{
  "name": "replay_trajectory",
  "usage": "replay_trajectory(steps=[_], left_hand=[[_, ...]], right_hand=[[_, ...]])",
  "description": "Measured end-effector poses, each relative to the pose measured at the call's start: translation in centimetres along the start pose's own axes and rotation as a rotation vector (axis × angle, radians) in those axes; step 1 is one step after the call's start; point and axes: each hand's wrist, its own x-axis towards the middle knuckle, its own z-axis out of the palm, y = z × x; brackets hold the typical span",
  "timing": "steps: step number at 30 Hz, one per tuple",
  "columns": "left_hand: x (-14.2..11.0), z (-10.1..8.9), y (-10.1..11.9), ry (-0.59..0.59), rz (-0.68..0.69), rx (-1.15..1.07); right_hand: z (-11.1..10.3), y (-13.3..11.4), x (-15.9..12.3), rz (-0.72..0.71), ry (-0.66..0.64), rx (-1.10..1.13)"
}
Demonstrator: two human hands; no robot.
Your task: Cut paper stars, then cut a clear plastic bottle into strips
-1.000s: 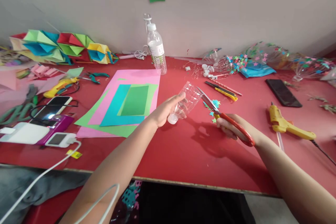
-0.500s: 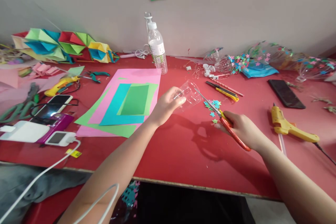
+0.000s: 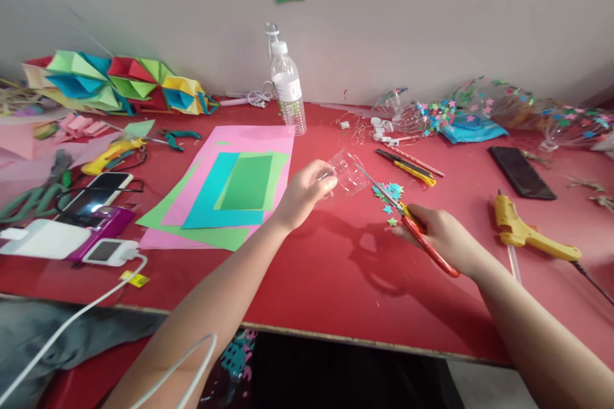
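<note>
My left fingers (image 3: 324,188) are gripping a clear plastic bottle piece (image 3: 349,174), open end facing my right side. My right fingers (image 3: 417,212) are grasping red-handled scissors (image 3: 413,227), blade tips overlapping the plastic's rim; can't tell if touching. Star cutouts (image 3: 391,192) are lying on the desk (image 3: 307,281) just past my right fingers, yellow cutter (image 3: 407,167) farther beyond, glue gun (image 3: 527,230) sitting right of them. Coloured sheets (image 3: 247,185) are lying left of my left fingers, labelled bottle (image 3: 290,92) standing beyond.
</note>
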Motion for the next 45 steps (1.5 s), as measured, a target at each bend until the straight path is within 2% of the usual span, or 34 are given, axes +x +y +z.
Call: replay_trajectory(steps=[5,10,14,21,27,34,39,42,45], left_hand=[[-0.3,-0.3,0.0,0.07,0.257,0.214],[-0.1,-0.8,-0.8,0.033,0.377,0.198],[0.1,-0.8,-1.7,0.05,0.437,0.208],[-0.1,-0.7,-1.9,0.086,0.41,0.283],[-0.1,-0.9,-1.6,0.055,0.382,0.214],[0.3,-1.5,-1.6,-0.071,0.295,0.084],[0.5,-1.4,-1.6,-0.147,0.21,-0.022],[0.4,-1.1,-1.4,-0.145,0.17,-0.065],[0.2,-0.6,-1.2,-0.093,0.158,0.013]], right_hand=[[-0.5,0.0,-0.1,-0.027,-0.003,-0.093],[-0.4,0.0,-0.2,-0.026,0.014,-0.183],[0.0,0.1,-0.1,-0.017,0.058,-0.267],[0.0,0.0,-0.1,-0.015,0.076,-0.292],[0.2,0.3,-0.2,-0.022,0.11,-0.287],[0.2,0.5,0.1,-0.048,0.119,-0.354],[0.2,-0.3,0.0,-0.044,0.076,-0.364],[0.2,-0.5,0.0,-0.022,0.045,-0.307],[0.2,-0.5,0.0,-0.007,0.018,-0.217]])
